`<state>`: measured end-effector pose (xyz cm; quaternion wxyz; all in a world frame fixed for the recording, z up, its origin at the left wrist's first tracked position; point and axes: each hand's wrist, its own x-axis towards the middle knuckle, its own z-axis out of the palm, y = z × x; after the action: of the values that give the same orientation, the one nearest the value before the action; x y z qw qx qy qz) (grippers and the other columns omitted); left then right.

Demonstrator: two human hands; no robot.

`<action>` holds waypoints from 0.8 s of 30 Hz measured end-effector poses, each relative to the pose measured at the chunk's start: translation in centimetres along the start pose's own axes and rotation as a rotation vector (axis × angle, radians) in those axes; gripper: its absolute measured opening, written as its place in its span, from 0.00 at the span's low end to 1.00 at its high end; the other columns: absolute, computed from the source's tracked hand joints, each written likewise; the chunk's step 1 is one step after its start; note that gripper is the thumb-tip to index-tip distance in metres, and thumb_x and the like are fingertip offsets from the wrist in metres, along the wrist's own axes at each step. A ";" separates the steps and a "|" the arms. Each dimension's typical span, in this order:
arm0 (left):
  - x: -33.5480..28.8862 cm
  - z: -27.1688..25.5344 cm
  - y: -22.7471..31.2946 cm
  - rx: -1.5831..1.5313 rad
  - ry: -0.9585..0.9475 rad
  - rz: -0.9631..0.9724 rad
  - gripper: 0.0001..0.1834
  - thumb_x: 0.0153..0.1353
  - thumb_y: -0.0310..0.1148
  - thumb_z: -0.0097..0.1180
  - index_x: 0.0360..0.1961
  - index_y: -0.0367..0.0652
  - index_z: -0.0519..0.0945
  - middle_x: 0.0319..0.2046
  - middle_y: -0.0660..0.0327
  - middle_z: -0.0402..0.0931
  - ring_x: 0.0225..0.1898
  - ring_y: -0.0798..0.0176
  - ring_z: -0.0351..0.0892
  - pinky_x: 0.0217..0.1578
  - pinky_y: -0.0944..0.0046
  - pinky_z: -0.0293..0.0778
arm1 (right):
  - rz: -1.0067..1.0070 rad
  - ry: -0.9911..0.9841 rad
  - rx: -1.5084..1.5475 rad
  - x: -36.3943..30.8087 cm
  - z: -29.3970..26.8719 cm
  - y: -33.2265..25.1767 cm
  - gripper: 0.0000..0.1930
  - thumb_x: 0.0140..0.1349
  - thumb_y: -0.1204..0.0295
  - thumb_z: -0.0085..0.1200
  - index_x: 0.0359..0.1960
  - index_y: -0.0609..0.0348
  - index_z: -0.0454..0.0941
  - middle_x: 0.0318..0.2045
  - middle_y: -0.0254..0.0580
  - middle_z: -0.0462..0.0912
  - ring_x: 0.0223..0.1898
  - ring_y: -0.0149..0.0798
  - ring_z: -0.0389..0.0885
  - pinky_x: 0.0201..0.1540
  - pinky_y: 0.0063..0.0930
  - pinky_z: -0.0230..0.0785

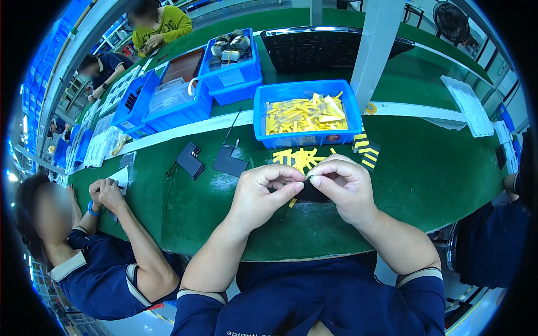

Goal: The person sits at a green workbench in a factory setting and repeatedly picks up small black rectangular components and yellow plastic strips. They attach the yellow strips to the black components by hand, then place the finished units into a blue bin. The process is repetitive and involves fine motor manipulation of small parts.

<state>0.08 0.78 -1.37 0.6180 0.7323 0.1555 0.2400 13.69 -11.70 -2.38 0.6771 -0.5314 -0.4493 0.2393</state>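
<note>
My left hand [255,193] and my right hand [348,189] meet over the green bench, thumbs and forefingers pinched tip to tip. Whatever sits between the fingertips is tiny and thin, and its kind cannot be made out. Just below them is a black flat piece [312,194], partly hidden by my fingers; whether it is held or lies on the bench is unclear. Beyond my fingers lies a loose pile of yellow strips [300,158], and a single yellow strip [292,203] is beside my left thumb.
A blue bin [259,120] full of yellow strips stands behind the pile. Black flat parts [231,162] lie to the left, and a yellow-black striped piece [370,154] to the right. More blue bins [218,78] and a white post [376,50] stand farther back. A co-worker [106,252] sits at left.
</note>
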 end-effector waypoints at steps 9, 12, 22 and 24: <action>0.0 -0.2 1.0 0.211 -0.060 0.026 0.07 0.52 0.25 0.63 0.34 0.36 0.82 0.31 0.59 0.80 0.32 0.71 0.78 0.33 0.73 0.73 | -0.012 -0.024 -0.003 -0.1 0.0 -0.1 0.04 0.55 0.80 0.55 0.32 0.66 0.80 0.30 0.39 0.77 0.32 0.29 0.76 0.36 0.20 0.70; -0.2 0.0 1.1 0.175 -0.041 0.016 0.07 0.52 0.25 0.63 0.33 0.36 0.82 0.30 0.59 0.80 0.31 0.71 0.78 0.32 0.72 0.73 | -0.020 -0.026 -0.006 -0.1 0.0 0.0 0.04 0.54 0.80 0.56 0.32 0.66 0.80 0.30 0.39 0.77 0.32 0.29 0.76 0.36 0.21 0.70; 0.0 0.2 1.8 0.421 -0.016 0.157 0.07 0.50 0.26 0.64 0.31 0.37 0.82 0.26 0.58 0.80 0.28 0.68 0.79 0.30 0.71 0.73 | -0.002 -0.019 0.049 -0.3 0.1 0.1 0.04 0.55 0.81 0.55 0.33 0.66 0.79 0.32 0.39 0.77 0.34 0.29 0.76 0.37 0.21 0.69; -0.1 0.2 1.8 0.404 -0.010 0.180 0.07 0.50 0.26 0.64 0.31 0.37 0.82 0.26 0.58 0.81 0.28 0.67 0.79 0.30 0.70 0.73 | -0.010 -0.026 0.061 -0.3 0.1 0.0 0.04 0.55 0.81 0.55 0.33 0.66 0.79 0.32 0.39 0.76 0.34 0.29 0.76 0.37 0.21 0.69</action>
<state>-0.03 0.23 0.35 0.4355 0.8534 0.1313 0.2547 13.47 -11.84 -2.49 0.6881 -0.5052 -0.4534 0.2565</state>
